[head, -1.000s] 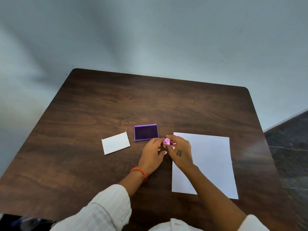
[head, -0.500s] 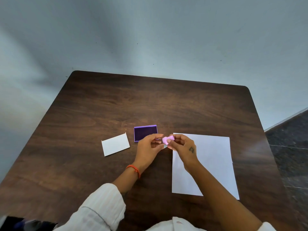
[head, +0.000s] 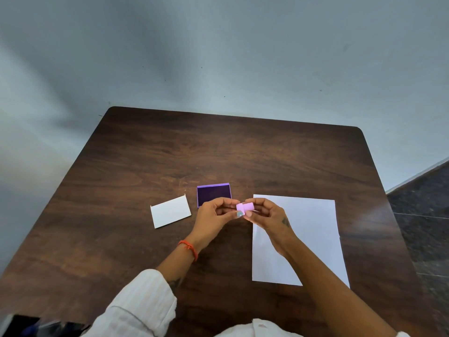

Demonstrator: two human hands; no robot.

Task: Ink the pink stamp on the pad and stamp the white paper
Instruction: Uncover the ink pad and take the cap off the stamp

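I am pinching the stamp (head: 245,207) between both hands, my left hand (head: 213,215) and right hand (head: 267,215) each grasping an end with the fingers, just right of the pad (head: 213,193), above the surface (head: 145,166) beside the paper (head: 311,239).

Soft even daylight; faint shadows; wide-angle bending at edges.

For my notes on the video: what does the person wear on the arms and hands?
The left hand has an orange thread bracelet at the wrist and a rolled white ribbed sleeve. The right hand bears a small dark tattoo; its forearm is bare.
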